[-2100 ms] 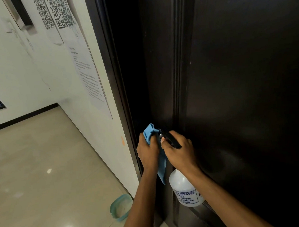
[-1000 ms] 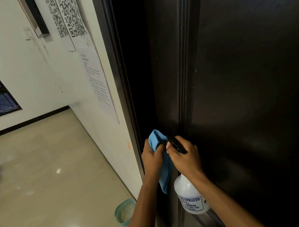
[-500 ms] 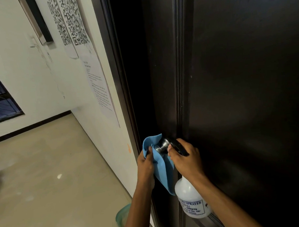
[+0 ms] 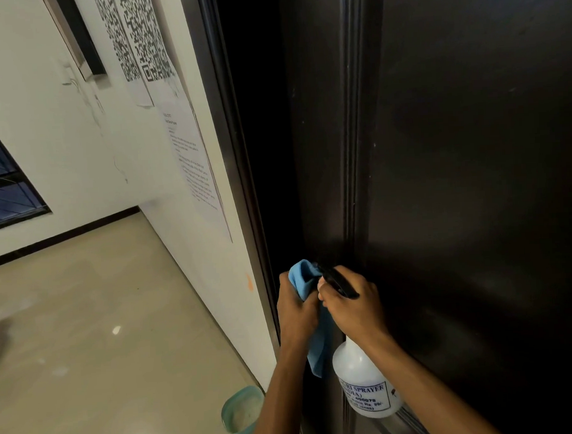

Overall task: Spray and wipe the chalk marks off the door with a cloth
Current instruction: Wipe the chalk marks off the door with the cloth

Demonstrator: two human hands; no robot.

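Both hands meet low on the dark door (image 4: 456, 176): our left hand (image 4: 295, 311) bunches the blue cloth (image 4: 302, 278) against it, ready to wipe, while our right hand (image 4: 350, 304) grips the spray bottle (image 4: 364, 387), nozzle aimed close.

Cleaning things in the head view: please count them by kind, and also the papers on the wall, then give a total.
Cloth: 1, blue cloth, held by the left hand
Spray bottle: 1, white spray bottle, held by the right hand
Tub: 1, green tub on the floor
Wall papers: 3, two QR code sheets and one text notice
Total: 6
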